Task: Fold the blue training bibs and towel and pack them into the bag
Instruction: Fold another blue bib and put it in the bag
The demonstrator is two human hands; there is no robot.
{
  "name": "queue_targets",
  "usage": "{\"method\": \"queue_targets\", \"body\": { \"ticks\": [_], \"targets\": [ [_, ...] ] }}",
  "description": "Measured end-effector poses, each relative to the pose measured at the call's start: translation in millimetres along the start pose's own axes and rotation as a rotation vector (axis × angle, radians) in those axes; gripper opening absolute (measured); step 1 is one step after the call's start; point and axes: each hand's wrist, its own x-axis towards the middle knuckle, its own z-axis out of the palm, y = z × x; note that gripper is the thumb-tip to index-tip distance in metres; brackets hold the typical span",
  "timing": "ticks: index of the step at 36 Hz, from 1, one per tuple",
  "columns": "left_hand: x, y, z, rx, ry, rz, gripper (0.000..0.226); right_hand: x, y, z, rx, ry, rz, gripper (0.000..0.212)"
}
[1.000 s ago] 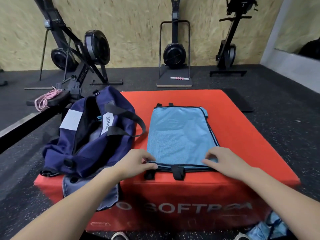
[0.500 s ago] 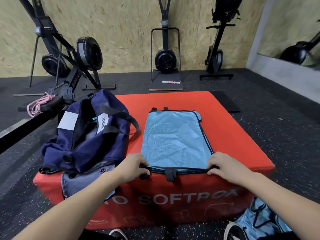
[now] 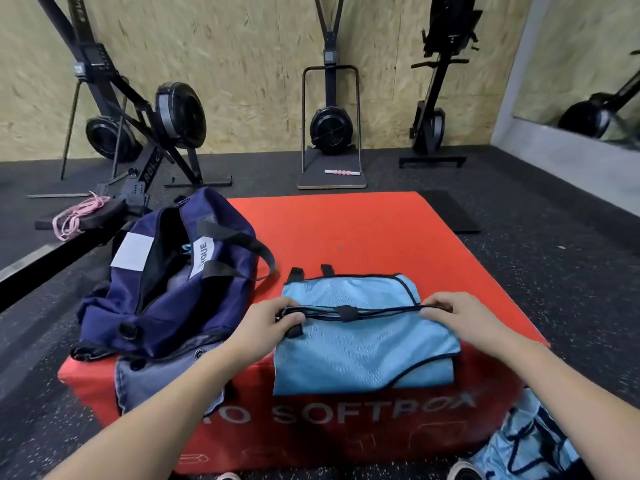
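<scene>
A light blue training bib (image 3: 363, 348) with black trim lies on the red soft box (image 3: 363, 230), its near half lifted and doubling over toward the far edge. My left hand (image 3: 273, 320) pinches the bib's black-trimmed edge at its left corner. My right hand (image 3: 457, 317) pinches the same edge at the right corner. The navy bag (image 3: 173, 289) sits open on the box to the left, with something pale inside. More blue bibs (image 3: 530, 448) lie on the floor at lower right.
A grey denim piece (image 3: 162, 379) hangs over the box's front left under the bag. Rowing and ski machines (image 3: 332, 123) stand along the wooden wall. A pink rope (image 3: 76, 216) lies at left, and a black mat (image 3: 450, 213) lies beyond the box.
Both hands gripped the bib's near edge at the box front, then lifted and carried it away from me, so the bib is now folding in half.
</scene>
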Motion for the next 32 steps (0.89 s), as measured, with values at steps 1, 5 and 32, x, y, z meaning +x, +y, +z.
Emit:
{"method": "queue_targets", "body": {
  "ticks": [1, 5, 32],
  "targets": [
    [4, -3, 0, 0.004, 0.020, -0.002, 0.007, 6, -1, 1, 0.008, 0.019, -0.002, 0.005],
    [24, -9, 0, 0.028, 0.088, -0.010, 0.005, 32, -4, 3, 0.054, 0.074, -0.031, 0.006],
    [95, -65, 14, 0.034, 0.264, -0.188, 0.024, 122, -43, 82, -0.281, -0.059, -0.264, 0.021]
  ]
}}
